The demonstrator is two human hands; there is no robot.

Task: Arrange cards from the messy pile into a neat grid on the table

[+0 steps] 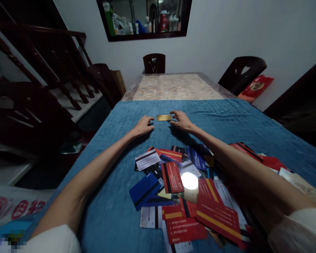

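A gold card lies flat on the blue cloth, out ahead of the other cards. Just left of it is my left hand, fingers curved and apart with nothing between them. My right hand is at the card's right end, thumb and forefinger spread; whether a fingertip touches the card I cannot tell. Between my forearms spreads a loose pile of plastic cards, among them a red card, a blue card and a white card. My right forearm hides part of the pile.
More cards and a red packet lie to the right, beyond my right forearm. A patterned tablecloth covers the table's far end. Dark chairs stand around it, and a railing runs along the left. A red bag hangs by the right chair.
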